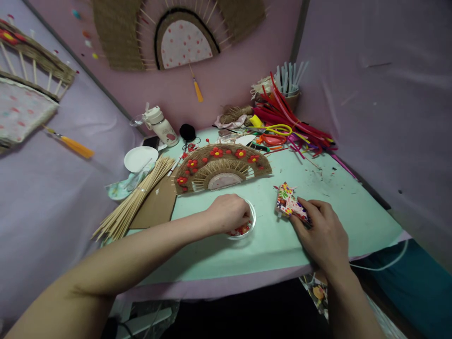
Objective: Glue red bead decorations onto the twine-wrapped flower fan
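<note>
My left hand [229, 213] reaches down into a round clear dish [253, 221] of small red and white beads [240, 230]. Its fingers are pinched together, and whatever is between them is hidden. On the right, my right hand [323, 230] is wrapped round a small flower-patterned hot glue gun [288, 201], its pale nozzle pointing down to the left just over the table. Behind both hands rests a woven twine fan [226, 165] with red flowers, yellow centres and a pale half-round middle.
At left lie a bundle of bamboo sticks [141, 197], cardboard [157, 212] and a white plate [141, 159]; a bottle [160, 125] stands behind. Yellow-handled scissors [278, 129], red pipe cleaners [300, 122] and a cup of glue sticks [289, 82] are at the back right. Finished fans [116, 35] hang on the walls.
</note>
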Available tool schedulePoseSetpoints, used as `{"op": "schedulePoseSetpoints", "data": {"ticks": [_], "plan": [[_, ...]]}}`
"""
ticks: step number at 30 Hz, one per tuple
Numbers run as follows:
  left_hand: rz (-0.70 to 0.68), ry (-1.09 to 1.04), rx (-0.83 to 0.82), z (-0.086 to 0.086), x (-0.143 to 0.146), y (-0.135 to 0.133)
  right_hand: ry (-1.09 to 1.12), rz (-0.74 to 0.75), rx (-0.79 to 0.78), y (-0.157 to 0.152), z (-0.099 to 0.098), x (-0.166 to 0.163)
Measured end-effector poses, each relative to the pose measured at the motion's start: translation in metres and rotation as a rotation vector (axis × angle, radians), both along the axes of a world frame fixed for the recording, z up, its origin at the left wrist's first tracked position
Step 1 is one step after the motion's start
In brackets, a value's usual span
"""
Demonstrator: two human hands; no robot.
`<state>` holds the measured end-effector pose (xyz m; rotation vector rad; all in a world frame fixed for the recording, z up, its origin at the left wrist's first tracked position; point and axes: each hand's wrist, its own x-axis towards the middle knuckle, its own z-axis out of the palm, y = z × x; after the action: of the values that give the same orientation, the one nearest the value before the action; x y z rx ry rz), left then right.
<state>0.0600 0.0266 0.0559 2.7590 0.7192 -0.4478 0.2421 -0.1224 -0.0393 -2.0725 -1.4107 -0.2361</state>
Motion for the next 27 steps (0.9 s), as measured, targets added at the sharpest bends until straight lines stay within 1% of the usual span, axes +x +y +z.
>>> {"op": "schedulePoseSetpoints", "data": {"ticks": [4, 8, 12, 16, 20, 22, 27], "plan": [[0.038, 0.036, -0.027, 0.003, 0.004, -0.002, 0.007, -0.007, 0.006, 0.0, 0.001, 0.0], [0.008, 0.084, -0.022, 0.003, 0.003, -0.005, -0.006, 0.004, 0.012, 0.0, 0.001, 0.0], [-0.027, 0.078, 0.001, 0.002, -0.002, -0.007, -0.015, -0.004, 0.004, 0.0, 0.001, 0.0], [0.007, 0.045, -0.012, 0.002, -0.004, -0.009, -0.009, -0.016, -0.01, -0.001, 0.001, -0.001], [0.065, -0.003, -0.057, -0.002, -0.004, -0.01, -0.024, -0.017, -0.003, 0.0, 0.001, -0.002], [0.088, -0.023, -0.053, -0.005, -0.004, -0.011, -0.035, -0.014, -0.003, 0.0, 0.001, -0.002], [0.089, -0.04, -0.055, -0.013, -0.005, -0.01, -0.04, -0.014, -0.012, 0.0, -0.001, -0.002]]}}
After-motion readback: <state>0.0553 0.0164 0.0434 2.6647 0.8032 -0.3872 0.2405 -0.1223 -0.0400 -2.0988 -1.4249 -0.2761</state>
